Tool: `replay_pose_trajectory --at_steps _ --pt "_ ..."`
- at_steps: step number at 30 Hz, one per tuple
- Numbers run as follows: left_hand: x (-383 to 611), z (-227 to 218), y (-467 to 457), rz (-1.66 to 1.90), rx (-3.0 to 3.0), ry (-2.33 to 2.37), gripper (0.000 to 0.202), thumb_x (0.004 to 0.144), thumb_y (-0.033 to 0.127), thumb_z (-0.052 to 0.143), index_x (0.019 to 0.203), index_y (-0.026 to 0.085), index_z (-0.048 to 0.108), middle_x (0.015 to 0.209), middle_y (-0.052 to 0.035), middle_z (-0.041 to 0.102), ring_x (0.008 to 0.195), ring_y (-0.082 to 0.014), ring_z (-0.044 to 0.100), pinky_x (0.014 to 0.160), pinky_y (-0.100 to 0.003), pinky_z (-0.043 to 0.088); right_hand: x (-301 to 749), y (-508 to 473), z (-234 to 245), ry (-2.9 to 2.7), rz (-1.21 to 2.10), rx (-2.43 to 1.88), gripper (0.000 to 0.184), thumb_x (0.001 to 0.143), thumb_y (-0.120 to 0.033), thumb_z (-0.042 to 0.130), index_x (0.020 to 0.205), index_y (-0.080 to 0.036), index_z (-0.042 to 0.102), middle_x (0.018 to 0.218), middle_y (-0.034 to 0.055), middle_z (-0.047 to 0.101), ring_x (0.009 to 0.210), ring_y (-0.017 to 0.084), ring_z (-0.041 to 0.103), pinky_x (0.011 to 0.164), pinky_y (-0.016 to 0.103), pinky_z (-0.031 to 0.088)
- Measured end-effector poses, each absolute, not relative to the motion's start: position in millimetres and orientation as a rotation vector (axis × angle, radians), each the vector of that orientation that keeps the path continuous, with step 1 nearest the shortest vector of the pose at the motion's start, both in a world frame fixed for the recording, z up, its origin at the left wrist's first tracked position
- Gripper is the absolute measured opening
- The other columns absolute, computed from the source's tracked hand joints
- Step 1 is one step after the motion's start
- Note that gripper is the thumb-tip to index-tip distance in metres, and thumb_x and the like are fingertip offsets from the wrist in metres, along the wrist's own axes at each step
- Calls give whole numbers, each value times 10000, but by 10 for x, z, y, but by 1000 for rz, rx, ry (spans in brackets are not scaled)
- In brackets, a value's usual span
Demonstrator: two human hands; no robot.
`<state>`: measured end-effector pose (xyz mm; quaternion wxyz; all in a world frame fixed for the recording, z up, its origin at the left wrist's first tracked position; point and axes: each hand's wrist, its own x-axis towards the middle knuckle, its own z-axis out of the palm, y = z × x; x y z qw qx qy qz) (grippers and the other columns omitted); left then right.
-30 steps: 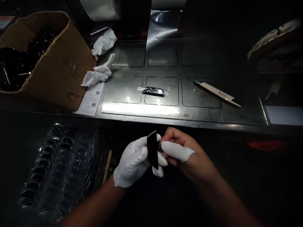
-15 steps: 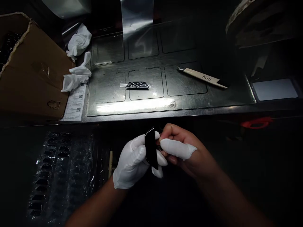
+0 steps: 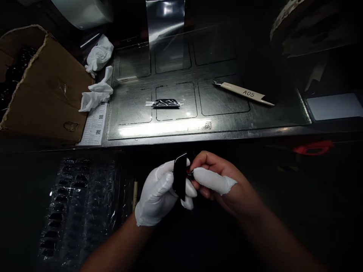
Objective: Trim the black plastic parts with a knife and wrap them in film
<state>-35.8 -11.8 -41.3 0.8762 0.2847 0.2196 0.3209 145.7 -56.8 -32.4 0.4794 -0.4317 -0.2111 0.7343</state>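
left hand (image 3: 157,192) pinching black panel (image 3: 180,176); bubble wrap (image 3: 76,207) beside

Glossy black panel (image 3: 180,176), probably glass; white cloth glove (image 3: 157,192); scuffed metal benchtop (image 3: 227,126); rough cardboard box (image 3: 51,105)

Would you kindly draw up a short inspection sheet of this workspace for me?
Surface: dark steel bench plate, marked with etched rectangular outlines.
Job's things: glossy black rectangular piece, held up between both hands.
Clutter: small black item in clear plastic wrap; cream strip labelled A05; crumpled white cloth; printed paper sheet with QR codes; brown cardboard box; clear plastic-wrapped tray of black pieces.
Grippers: white-gloved left hand grips the piece; bare right hand, with a white finger wrap, is at its edge.
Cables: nothing seen.
Surroundings: clear film sheet behind the bench; red object in the dark at right.
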Motion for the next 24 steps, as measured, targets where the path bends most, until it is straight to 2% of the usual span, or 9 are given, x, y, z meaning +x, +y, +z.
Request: replay_pose_trajectory --at_steps 5,9,10,12,14,16,20,24 --pt "-370 -426 -136 683 604 459 438 1050 444 526 1329 132 653 784 -49 777 560 -126 698 530 -187 568 1436 -571 -322 -516 1800 -1085 291 914 -457 796 971 -221 637 745 -9 673 551 81 525 482 169 375" --pt "-393 -452 -145 704 612 465 459 1056 444 492 1354 126 637 731 -45 748 567 -136 690 545 -207 555 1396 -586 -313 -560 1808 -1053 245 951 -435 760 986 -227 636 707 -19 654 506 68 485 452 167 344" --pt "-402 -464 -154 701 604 468 478 1061 453 468 1367 125 632 727 -53 748 578 -146 693 555 -221 557 1385 -591 -303 -609 1734 -1077 204 962 -405 753 1001 -236 644 734 -15 666 517 73 503 450 172 359" --pt "-423 -493 -185 677 560 476 526 1066 488 427 1392 126 625 746 -78 760 616 -171 712 578 -244 563 1376 -601 -278 -836 1378 -1140 119 962 -286 755 1042 -256 672 849 6 703 642 111 618 517 199 472" --pt "-440 -526 -230 637 489 479 587 1055 549 426 1409 123 620 761 -99 771 643 -187 730 596 -251 575 1399 -603 -256 -1172 916 -1120 219 928 -125 753 1102 -247 698 988 31 716 838 147 698 669 237 577" --pt "-446 -554 -276 630 437 445 625 1036 593 459 1426 128 608 796 -111 786 661 -192 746 596 -240 584 1454 -594 -251 -1461 634 -1041 310 888 -24 744 1144 -195 708 1048 54 700 930 150 706 762 245 597" --pt "-414 -548 -305 641 416 285 553 1035 534 519 1480 207 553 993 -123 821 781 -204 793 616 -213 610 1584 -568 -304 -1704 514 -993 237 897 -42 739 1115 -134 717 1070 79 686 966 144 686 790 248 577" --pt "-371 -497 -274 621 425 273 453 1041 467 540 1437 250 585 964 -100 824 809 -185 793 649 -201 612 1636 -602 -384 -1756 485 -975 197 918 -93 739 1110 -132 719 1121 94 684 1013 160 682 826 267 571"
